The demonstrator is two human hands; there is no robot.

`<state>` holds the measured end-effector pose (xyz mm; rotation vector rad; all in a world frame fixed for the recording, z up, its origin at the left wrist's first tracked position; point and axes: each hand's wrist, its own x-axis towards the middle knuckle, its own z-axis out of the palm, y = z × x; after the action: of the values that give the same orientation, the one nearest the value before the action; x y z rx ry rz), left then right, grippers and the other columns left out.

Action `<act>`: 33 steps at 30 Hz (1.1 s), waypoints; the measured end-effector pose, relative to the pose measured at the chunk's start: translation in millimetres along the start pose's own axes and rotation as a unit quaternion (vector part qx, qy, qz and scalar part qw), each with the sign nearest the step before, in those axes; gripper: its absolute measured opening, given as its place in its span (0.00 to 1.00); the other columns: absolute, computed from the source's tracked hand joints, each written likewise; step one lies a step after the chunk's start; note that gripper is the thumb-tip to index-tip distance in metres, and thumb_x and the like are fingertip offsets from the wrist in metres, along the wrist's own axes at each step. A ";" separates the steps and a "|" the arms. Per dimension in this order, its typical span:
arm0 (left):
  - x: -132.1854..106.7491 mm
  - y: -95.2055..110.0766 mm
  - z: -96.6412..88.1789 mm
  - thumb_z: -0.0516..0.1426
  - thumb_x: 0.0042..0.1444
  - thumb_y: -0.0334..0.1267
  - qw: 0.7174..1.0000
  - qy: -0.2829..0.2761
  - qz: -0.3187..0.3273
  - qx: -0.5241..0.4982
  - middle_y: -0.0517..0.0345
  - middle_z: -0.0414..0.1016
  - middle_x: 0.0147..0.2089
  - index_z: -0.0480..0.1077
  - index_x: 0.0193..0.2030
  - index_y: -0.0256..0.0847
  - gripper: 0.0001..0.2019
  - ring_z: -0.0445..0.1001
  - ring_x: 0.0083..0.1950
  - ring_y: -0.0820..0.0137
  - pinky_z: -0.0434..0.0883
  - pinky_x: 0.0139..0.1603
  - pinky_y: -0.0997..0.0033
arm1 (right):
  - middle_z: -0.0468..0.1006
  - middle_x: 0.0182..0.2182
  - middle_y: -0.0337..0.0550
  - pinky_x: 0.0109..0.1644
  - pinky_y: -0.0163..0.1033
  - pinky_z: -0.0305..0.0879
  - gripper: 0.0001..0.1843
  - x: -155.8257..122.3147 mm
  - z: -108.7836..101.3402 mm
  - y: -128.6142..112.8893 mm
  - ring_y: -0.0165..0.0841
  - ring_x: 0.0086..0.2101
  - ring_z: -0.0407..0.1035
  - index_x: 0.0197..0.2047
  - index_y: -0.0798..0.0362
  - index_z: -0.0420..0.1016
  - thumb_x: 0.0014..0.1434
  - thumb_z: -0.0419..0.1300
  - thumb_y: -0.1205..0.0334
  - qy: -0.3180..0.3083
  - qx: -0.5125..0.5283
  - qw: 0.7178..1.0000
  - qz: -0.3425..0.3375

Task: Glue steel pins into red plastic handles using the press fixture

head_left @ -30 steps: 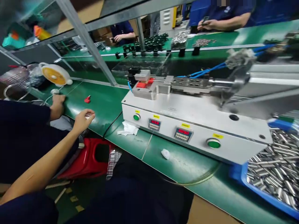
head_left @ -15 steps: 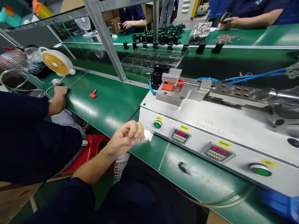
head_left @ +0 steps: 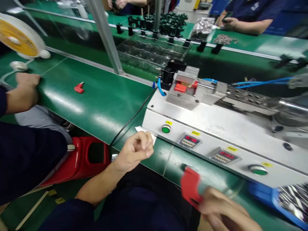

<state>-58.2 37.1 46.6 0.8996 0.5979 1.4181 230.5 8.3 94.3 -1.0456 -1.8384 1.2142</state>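
Note:
My right hand (head_left: 223, 208), at the lower right, grips a red plastic piece (head_left: 190, 185) by its lower end. The piece is blurred and sticks up over the table edge. My left hand (head_left: 136, 150) hangs in front of the machine's left corner, fingers curled in toward the thumb, nothing visible in them. Just behind it lies a scrap of white paper (head_left: 153, 138). The white machine (head_left: 211, 125) carries a metal fixture (head_left: 183, 100) with a red part (head_left: 180, 88) seated in it. Green buttons (head_left: 166, 129) and red-lit counters (head_left: 190, 140) line its front.
A blue bin (head_left: 263, 194) of metal parts stands at the lower right. On the green table (head_left: 101, 106) lies another red piece (head_left: 79, 88). A co-worker's hand (head_left: 27, 86) rests near a yellow fan (head_left: 19, 37). A metal post (head_left: 106, 38) and clear trays (head_left: 149, 51) stand behind.
My right hand has come into view holding the red plastic piece. The view has shifted, bringing more of the blue bin in. My left hand stays beside the machine, still curled.

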 end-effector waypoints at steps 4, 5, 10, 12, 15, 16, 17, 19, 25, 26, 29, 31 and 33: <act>-21.8 3.5 -7.4 0.65 0.67 0.45 0.983 -0.107 0.017 0.148 0.49 0.73 0.50 0.75 0.50 0.44 0.10 0.74 0.51 0.64 0.74 0.52 0.64 | 0.76 0.26 0.43 0.31 0.37 0.64 0.16 8.6 27.7 -9.8 0.32 0.27 0.70 0.38 0.49 0.80 0.75 0.57 0.51 -0.076 0.090 0.992 0.047; -24.8 4.2 -7.5 0.64 0.68 0.50 0.968 -0.163 0.013 0.188 0.45 0.74 0.55 0.74 0.57 0.45 0.17 0.74 0.56 0.60 0.74 0.57 0.60 | 0.74 0.26 0.42 0.32 0.37 0.64 0.17 10.6 33.8 -7.7 0.31 0.27 0.69 0.38 0.50 0.79 0.74 0.58 0.49 -0.073 0.131 0.985 0.083; -25.7 -7.2 5.2 0.61 0.69 0.31 0.846 -0.213 0.115 0.476 0.47 0.77 0.58 0.73 0.63 0.46 0.18 0.74 0.58 0.60 0.71 0.60 0.58 | 0.68 0.23 0.34 0.30 0.34 0.58 0.20 4.6 50.1 6.8 0.26 0.21 0.63 0.40 0.52 0.71 0.71 0.62 0.42 -0.050 0.361 0.909 0.205; -22.7 -16.8 11.6 0.59 0.67 0.25 0.809 -0.203 0.181 0.521 0.49 0.79 0.53 0.75 0.60 0.45 0.18 0.74 0.52 0.62 0.71 0.53 0.60 | 0.70 0.25 0.35 0.32 0.34 0.60 0.18 -3.8 49.3 6.3 0.26 0.22 0.65 0.41 0.52 0.71 0.73 0.61 0.44 -0.058 0.375 0.902 0.208; -20.0 -27.8 17.1 0.59 0.67 0.27 0.800 -0.209 0.225 0.516 0.49 0.80 0.49 0.78 0.56 0.44 0.14 0.74 0.46 0.63 0.71 0.46 0.62 | 0.75 0.29 0.39 0.35 0.37 0.65 0.15 -21.0 40.0 1.7 0.30 0.28 0.70 0.53 0.50 0.75 0.74 0.60 0.47 -0.035 0.284 0.944 0.166; -20.1 -30.2 17.8 0.60 0.68 0.29 0.813 -0.205 0.212 0.502 0.49 0.79 0.47 0.78 0.56 0.44 0.13 0.74 0.45 0.63 0.71 0.46 0.62 | 0.75 0.30 0.40 0.35 0.38 0.66 0.16 -27.3 35.3 1.9 0.31 0.29 0.70 0.57 0.48 0.75 0.74 0.60 0.48 0.008 0.233 0.963 0.137; -20.9 -32.2 18.0 0.60 0.69 0.31 0.835 -0.196 0.185 0.480 0.50 0.79 0.45 0.79 0.56 0.44 0.12 0.74 0.44 0.64 0.72 0.45 0.63 | 0.74 0.30 0.40 0.35 0.39 0.67 0.16 -33.1 30.4 4.2 0.32 0.29 0.69 0.59 0.47 0.75 0.74 0.60 0.50 0.069 0.177 0.976 0.105; -24.1 -36.3 17.6 0.60 0.71 0.37 0.889 -0.162 0.099 0.416 0.51 0.77 0.42 0.80 0.54 0.43 0.09 0.75 0.41 0.65 0.73 0.42 0.66 | 0.71 0.28 0.38 0.36 0.39 0.68 0.15 -41.9 21.5 15.5 0.32 0.28 0.68 0.59 0.46 0.75 0.72 0.63 0.54 0.196 0.067 0.977 0.057; -36.4 -55.5 17.2 0.57 0.74 0.50 0.954 -0.048 -0.124 0.270 0.49 0.78 0.42 0.84 0.51 0.41 0.18 0.75 0.41 0.65 0.75 0.41 0.68 | 0.78 0.44 0.47 0.44 0.44 0.76 0.19 -36.0 22.9 75.5 0.38 0.40 0.74 0.57 0.46 0.78 0.64 0.70 0.56 0.226 -0.143 0.959 0.092; -37.4 -58.5 17.9 0.58 0.72 0.51 0.953 -0.035 -0.145 0.264 0.50 0.78 0.41 0.84 0.51 0.41 0.18 0.75 0.40 0.65 0.74 0.40 0.69 | 0.78 0.47 0.49 0.49 0.47 0.77 0.15 -33.2 26.4 82.0 0.40 0.45 0.76 0.55 0.46 0.79 0.66 0.69 0.56 0.213 -0.151 0.961 0.088; -37.9 -64.9 20.3 0.64 0.67 0.53 0.953 0.008 -0.187 0.238 0.52 0.79 0.39 0.82 0.48 0.39 0.18 0.76 0.38 0.67 0.74 0.40 0.71 | 0.80 0.53 0.51 0.59 0.52 0.75 0.08 -28.5 34.0 88.1 0.44 0.55 0.76 0.51 0.47 0.78 0.69 0.65 0.57 0.196 -0.087 0.974 0.078; -37.5 -67.2 21.3 0.67 0.64 0.54 0.955 0.031 -0.200 0.217 0.54 0.79 0.36 0.81 0.45 0.38 0.19 0.75 0.35 0.68 0.74 0.38 0.72 | 0.82 0.53 0.50 0.58 0.50 0.76 0.09 -29.2 34.9 85.3 0.42 0.54 0.78 0.52 0.46 0.75 0.70 0.64 0.57 0.188 0.005 0.979 0.082; -37.3 -68.6 21.7 0.68 0.62 0.54 0.956 0.045 -0.206 0.203 0.55 0.78 0.33 0.79 0.43 0.38 0.19 0.73 0.32 0.71 0.71 0.33 0.75 | 0.83 0.46 0.47 0.49 0.44 0.77 0.10 -32.5 33.9 83.4 0.39 0.46 0.80 0.52 0.46 0.73 0.71 0.64 0.54 0.193 0.067 0.975 0.090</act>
<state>-4.8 1.9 -3.2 0.9612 1.1057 0.9767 236.2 -13.8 1.3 -1.2893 -1.3695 1.1259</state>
